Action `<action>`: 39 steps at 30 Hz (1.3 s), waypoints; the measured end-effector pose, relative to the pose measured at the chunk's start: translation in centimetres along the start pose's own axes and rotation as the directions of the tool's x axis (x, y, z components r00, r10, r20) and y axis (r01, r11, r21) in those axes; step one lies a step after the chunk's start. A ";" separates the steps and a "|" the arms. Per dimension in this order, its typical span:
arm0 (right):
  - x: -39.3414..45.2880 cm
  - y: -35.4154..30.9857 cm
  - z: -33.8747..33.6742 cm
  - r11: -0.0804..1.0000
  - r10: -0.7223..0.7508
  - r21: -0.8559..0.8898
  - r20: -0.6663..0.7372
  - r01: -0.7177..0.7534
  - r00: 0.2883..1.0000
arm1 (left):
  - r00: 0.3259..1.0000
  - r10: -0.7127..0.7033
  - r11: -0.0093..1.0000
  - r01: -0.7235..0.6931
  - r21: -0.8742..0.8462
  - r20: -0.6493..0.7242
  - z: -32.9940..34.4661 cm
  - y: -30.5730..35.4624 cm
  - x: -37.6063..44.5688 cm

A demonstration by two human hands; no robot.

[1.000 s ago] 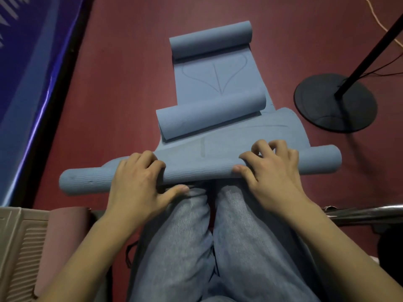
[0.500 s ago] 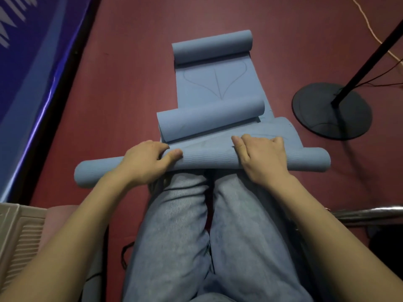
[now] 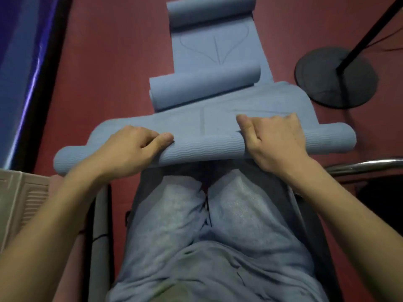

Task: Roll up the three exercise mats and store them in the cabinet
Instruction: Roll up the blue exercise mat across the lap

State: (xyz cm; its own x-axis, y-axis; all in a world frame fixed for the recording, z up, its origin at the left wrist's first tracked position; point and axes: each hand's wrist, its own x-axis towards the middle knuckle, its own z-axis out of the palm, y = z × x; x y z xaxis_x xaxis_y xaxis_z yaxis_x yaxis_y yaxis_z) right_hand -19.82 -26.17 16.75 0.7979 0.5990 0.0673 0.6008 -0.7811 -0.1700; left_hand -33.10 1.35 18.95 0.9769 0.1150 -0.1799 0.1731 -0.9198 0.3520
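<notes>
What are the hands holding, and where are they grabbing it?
Both hands grip the nearest blue mat on its rolled-up part: the left hand left of the middle, the right hand right of it, fingers curled over the roll.

The left hand [image 3: 130,149] and right hand [image 3: 274,138] are hiding parts of the nearest mat roll [image 3: 205,149] beneath them. The picture's top edge is cutting off the farthest mat roll [image 3: 209,9].

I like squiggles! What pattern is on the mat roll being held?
Blue with fine wavy ridges on the mat roll, clearest in the head view.
</notes>
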 end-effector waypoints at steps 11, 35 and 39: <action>-3.9 1.1 1.9 0.973 -0.169 0.141 -0.101 0.182 0.980 | 0.970 -0.241 0.969 0.242 0.056 -0.017 1.9 1.9 -1.9; -2.0 -0.8 1.1 0.998 0.031 0.063 -0.066 -0.027 0.997 | 0.956 0.071 0.986 -0.025 0.163 -0.285 2.0 2.7 -1.3; -0.5 -1.3 0.9 0.983 0.100 0.159 -0.049 -0.091 0.994 | 0.958 0.044 0.998 -0.028 0.059 -0.284 1.0 1.8 0.0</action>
State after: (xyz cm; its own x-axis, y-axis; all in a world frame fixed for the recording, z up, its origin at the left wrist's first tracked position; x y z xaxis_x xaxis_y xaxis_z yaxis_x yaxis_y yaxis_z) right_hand -21.06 -25.27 16.10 0.8554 0.5085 0.0985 0.5102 -0.7944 -0.3297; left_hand -32.87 -0.71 18.64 0.9788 0.1763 0.1042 0.1377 -0.9433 0.3022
